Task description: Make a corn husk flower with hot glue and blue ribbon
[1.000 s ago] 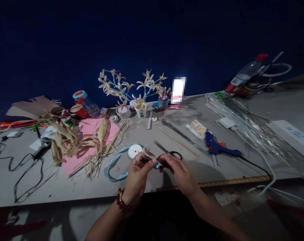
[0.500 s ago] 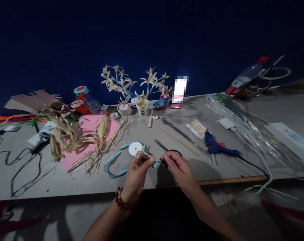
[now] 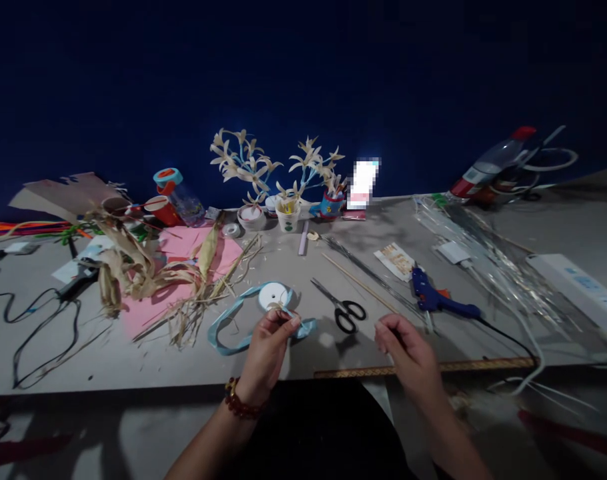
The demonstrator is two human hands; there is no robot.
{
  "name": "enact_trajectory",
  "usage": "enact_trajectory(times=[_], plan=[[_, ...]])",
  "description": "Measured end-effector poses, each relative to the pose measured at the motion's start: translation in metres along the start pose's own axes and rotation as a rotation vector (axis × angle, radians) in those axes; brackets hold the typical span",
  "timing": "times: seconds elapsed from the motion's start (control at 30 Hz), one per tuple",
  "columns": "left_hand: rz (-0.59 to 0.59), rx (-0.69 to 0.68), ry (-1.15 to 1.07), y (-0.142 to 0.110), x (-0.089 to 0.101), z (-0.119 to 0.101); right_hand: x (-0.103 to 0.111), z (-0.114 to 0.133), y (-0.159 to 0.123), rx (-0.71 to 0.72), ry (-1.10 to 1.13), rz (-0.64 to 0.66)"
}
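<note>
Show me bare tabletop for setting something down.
Bare patches: between the lit screen, packet and clear plastic bundle; and between the blue glue gun, its black cord and the patterned strip. Crowded: around the left hand and blue ribbon, and further left, where dried husks lie over pink paper.

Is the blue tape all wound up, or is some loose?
Some is loose: blue tape curves across the table beside the white spool, and more shows at the left hand.

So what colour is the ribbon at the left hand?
The ribbon is light blue, per head view.
</note>
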State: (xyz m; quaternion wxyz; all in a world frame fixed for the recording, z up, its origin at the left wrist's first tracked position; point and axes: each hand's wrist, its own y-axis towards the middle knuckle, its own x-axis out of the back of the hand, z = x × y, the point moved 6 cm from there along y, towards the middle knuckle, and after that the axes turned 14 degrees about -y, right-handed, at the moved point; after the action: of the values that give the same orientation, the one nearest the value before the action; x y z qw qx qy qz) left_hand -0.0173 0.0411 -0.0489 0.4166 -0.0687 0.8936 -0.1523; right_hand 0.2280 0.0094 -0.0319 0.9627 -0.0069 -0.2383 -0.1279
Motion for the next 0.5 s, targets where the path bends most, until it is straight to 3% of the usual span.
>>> enact_trajectory(times=[0.13,0.23,0.4,0.5], plan=[[-0.007,0.017,-0.009,-0.003,0.004,-0.001,-0.012,-0.01,-0.012,-0.045,0.055,0.074],[0.011,-0.003,0.0,-0.004,0.009,-0.007,-0.004,-0.024,-0.018,-0.081,-0.02,0.078],[-0.025,-0.044,0.014,-0.004,0.021,-0.019,0.041,-0.047,-0.03,-0.034,-0.306,0.03],[-0.012,-0.079,0.027,-0.005,0.023,-0.027,0.075,-0.066,-0.046,-0.082,-0.415,-0.019]])
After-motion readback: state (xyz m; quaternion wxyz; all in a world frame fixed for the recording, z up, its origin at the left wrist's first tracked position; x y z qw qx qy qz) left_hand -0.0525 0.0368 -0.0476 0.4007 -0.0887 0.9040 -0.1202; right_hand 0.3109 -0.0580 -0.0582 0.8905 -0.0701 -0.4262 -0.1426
